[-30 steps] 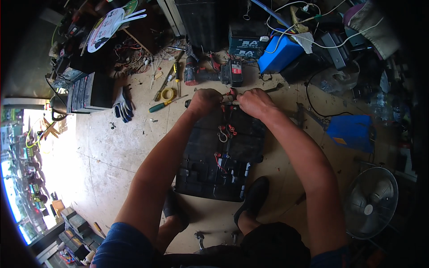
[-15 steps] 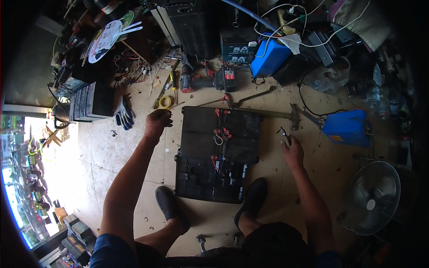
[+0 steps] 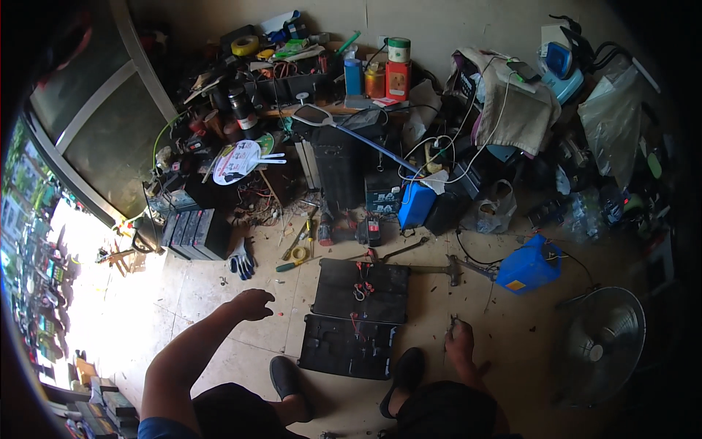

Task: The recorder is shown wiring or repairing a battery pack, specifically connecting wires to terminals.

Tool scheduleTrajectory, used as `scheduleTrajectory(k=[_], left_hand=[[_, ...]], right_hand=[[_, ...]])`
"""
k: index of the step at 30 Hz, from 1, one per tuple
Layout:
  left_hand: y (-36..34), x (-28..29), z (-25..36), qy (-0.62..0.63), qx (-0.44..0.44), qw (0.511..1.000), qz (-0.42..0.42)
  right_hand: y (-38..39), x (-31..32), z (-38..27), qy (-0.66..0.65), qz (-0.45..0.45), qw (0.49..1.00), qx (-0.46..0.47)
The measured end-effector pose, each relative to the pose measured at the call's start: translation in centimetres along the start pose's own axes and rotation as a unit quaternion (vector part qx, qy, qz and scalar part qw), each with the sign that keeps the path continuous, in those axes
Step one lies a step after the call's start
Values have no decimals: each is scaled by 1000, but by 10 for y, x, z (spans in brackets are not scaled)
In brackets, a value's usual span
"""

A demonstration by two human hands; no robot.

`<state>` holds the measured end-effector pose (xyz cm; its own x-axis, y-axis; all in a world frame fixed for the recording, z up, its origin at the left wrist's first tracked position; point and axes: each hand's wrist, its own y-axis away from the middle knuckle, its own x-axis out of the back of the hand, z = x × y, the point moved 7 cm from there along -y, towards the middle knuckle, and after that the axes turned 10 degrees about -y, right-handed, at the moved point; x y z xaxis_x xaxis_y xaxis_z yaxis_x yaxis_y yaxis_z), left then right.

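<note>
On the floor before me lies a black battery case (image 3: 362, 289) with red-capped terminals and short wires along its middle. Its nearer part is a black ribbed plastic piece (image 3: 347, 347) between my shoes. My left hand (image 3: 252, 304) hovers left of the case, thumb and fingers apart, holding nothing. Right of the case, my right hand (image 3: 460, 342) is closed round a small metal tool that looks like pliers (image 3: 452, 323), its tip pointing away from me. A green-handled screwdriver (image 3: 287, 268) lies beyond my left hand, close to a yellow tape roll (image 3: 299, 253).
A hammer (image 3: 452, 271), a wrench (image 3: 406, 249) and a cordless drill (image 3: 326, 230) lie past the case. Blue battery packs (image 3: 529, 265) and a fan (image 3: 596, 351) stand to the right. A glove (image 3: 240, 260) and dark batteries (image 3: 196, 234) are at the left. Clutter lines the wall.
The view has tilted up, showing the wall and shelf clutter. My left hand's fingers have spread from a curled pose, and the green screwdriver handle now shows. The right hand still grips the pliers.
</note>
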<state>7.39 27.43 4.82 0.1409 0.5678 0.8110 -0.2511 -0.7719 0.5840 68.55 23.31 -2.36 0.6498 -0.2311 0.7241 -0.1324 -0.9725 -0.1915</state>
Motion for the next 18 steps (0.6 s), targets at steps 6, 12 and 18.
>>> scheduleTrajectory(k=[6,12,18], left_hand=[[63,103,64,26,-47,995,83],[84,127,87,25,-58,988,143],[62,33,19,-132,-40,990,8]], right_hand=[[-38,65,-85,-162,-143,973,-86],[-117,170,-224,-55,-173,983,36],[-83,110,-285,118,-215,951,187]])
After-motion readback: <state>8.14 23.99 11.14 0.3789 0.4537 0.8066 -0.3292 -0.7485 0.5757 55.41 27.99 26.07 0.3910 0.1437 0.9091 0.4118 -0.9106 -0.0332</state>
